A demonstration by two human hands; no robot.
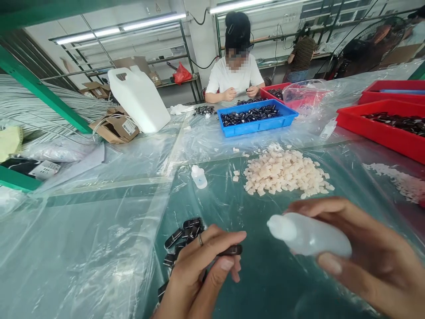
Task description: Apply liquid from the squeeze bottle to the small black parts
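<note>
My left hand (pixel 207 266) is closed on a small black plastic part (pixel 232 250), whose end shows between thumb and fingers. Under and beside that hand lie several similar black parts (pixel 182 235) in a loose pile. In my right hand (pixel 361 252) is a white squeeze bottle (pixel 308 235), tilted on its side with its nozzle pointing left, towards the left hand. The bottle and the black part are apart. Beyond the hands sits a heap of small cream-coloured pieces (pixel 287 173), with a small white dropper bottle (pixel 199 177) standing to its left.
Across the table a person in a white shirt (pixel 235 71) handles small parts. A blue tray (pixel 259 128) of black parts stands before them; a red tray (pixel 381 133) is at right. A white jug (pixel 139 102) and cardboard box (pixel 116 126) stand at left. Plastic film (pixel 99 239) covers the table.
</note>
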